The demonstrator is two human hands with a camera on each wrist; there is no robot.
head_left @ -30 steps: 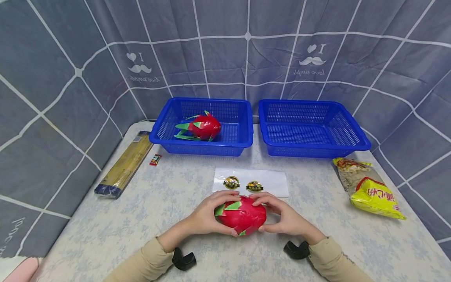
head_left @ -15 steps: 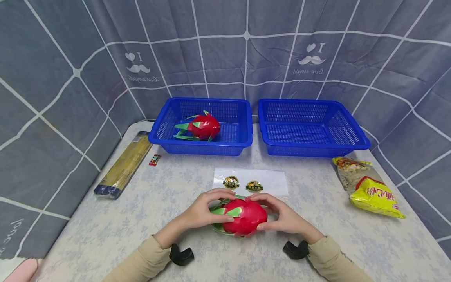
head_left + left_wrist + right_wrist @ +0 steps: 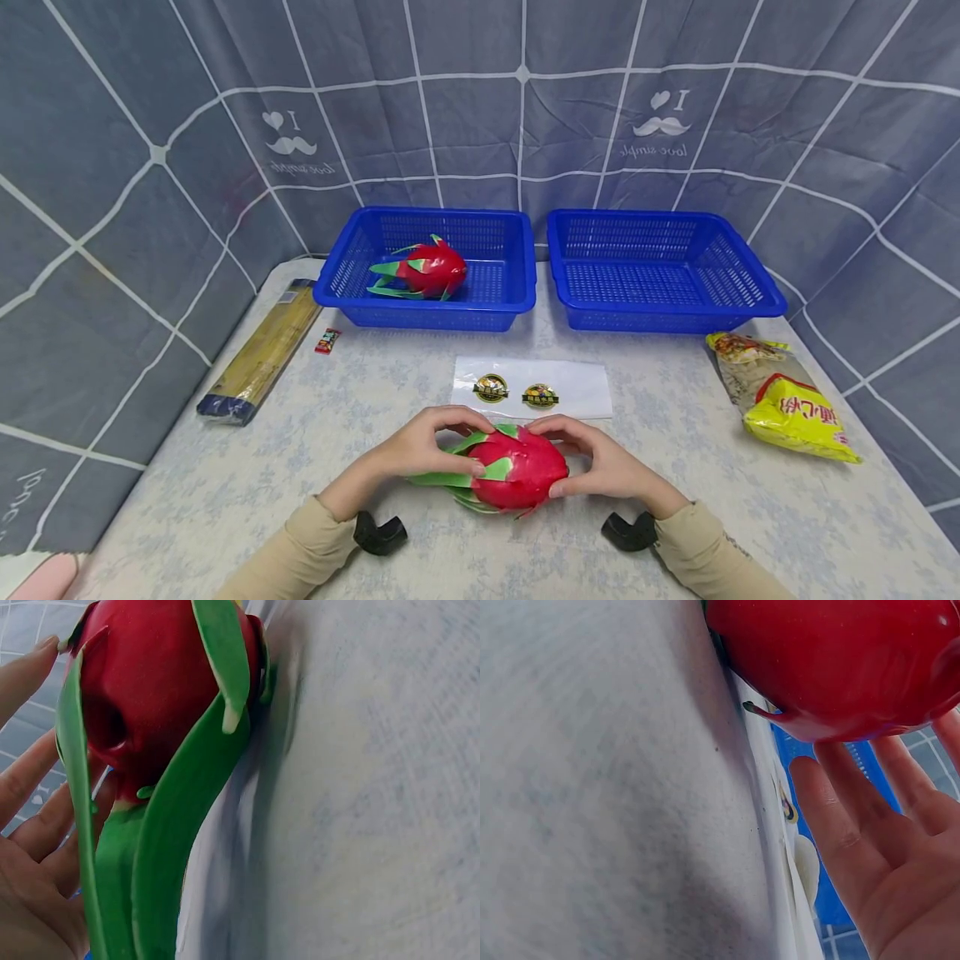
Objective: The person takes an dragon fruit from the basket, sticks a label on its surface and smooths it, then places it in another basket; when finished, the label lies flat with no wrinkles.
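Note:
A red dragon fruit [image 3: 517, 468] with long green leaves lies at the front middle of the table, its leafy end toward the left. My left hand [image 3: 423, 450] holds that leafy end, thumb on a leaf and fingers on the far side. Around the rounded end, my right hand [image 3: 611, 467] grips with the thumb near and the fingers beyond. In the left wrist view, the green leaves [image 3: 187, 802] hang in front of the left palm. The right wrist view has the right fingers [image 3: 844, 780] under the red skin. A second dragon fruit [image 3: 431, 268] lies in the left blue basket [image 3: 427, 317].
Another blue basket [image 3: 660, 321] stands at the back right. A white bag [image 3: 585, 387] with two round labels lies just beyond the hands. At the left are a pack of dried noodles [image 3: 266, 350] and a small red packet [image 3: 327, 341]; at the right, a yellow food bag [image 3: 787, 400].
The held dragon fruit has turned so its long leaves show and point left. My left hand has slid left along it; the right hand stays nearly in place.

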